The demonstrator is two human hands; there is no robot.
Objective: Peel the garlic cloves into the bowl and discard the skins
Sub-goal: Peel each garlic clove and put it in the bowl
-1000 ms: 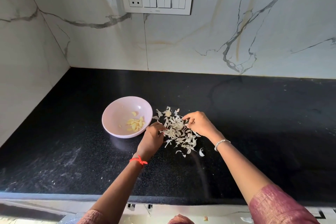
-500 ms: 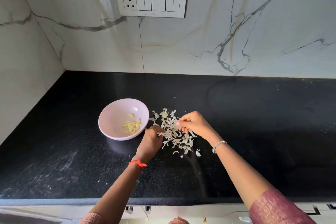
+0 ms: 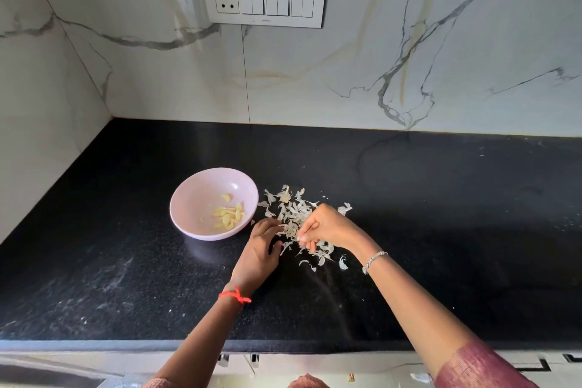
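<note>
On the left of the black speckled stone counter sits a pale pink round bowl, upright, w/ a small heap of peeled yellowish garlic cloves in its right half. Just right of it is the left hand, red thread at the wrist, fingers bent down onto the left edge of a pile of papery white garlic skins; can't tell if it's gripping any. The skins lie loose on the counter, just beside the bowl. The right hand is over the pile's near-right part, fingertips bunched together, pinching a few skins. Silver bead bracelet on that wrist.
</note>
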